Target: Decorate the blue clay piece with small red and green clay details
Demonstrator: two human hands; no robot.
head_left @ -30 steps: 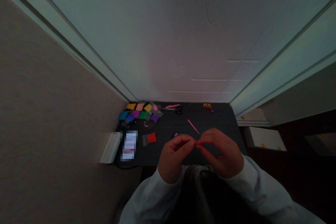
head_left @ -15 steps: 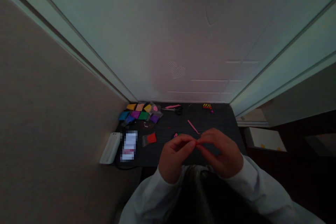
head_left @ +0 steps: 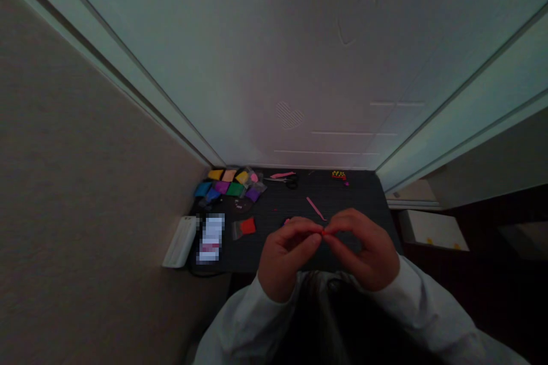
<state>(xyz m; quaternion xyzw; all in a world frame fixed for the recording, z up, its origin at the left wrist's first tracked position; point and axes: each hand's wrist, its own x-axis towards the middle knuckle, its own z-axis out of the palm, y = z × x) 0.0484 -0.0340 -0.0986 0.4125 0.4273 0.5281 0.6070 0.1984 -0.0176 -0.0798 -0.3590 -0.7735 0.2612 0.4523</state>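
Observation:
My left hand [head_left: 286, 259] and my right hand [head_left: 363, 251] meet fingertip to fingertip above the dark table. Pinched between thumbs and forefingers is a small red piece of modelling clay [head_left: 323, 232], mostly covered by the fingers. Just beyond the hands lies a pink tool [head_left: 315, 208] with a thin tip. A small pink item [head_left: 286, 221] shows partly behind my left fingers. To the left rests a clear bag with red clay [head_left: 247, 226].
Several coloured clay packets [head_left: 235, 189] sit at the back left of the black table [head_left: 363, 197]. Scissors [head_left: 291, 182] lie by another pink tool [head_left: 282, 174]. A yellow-dotted red piece [head_left: 338, 174] is at the back right. A phone [head_left: 211, 238] with blurred screen stands left, beside a white device [head_left: 180, 242].
Both hands have shifted very slightly right, still pinching the red clay, which shows a little more between the fingertips. The small pink item is more covered by my left hand.

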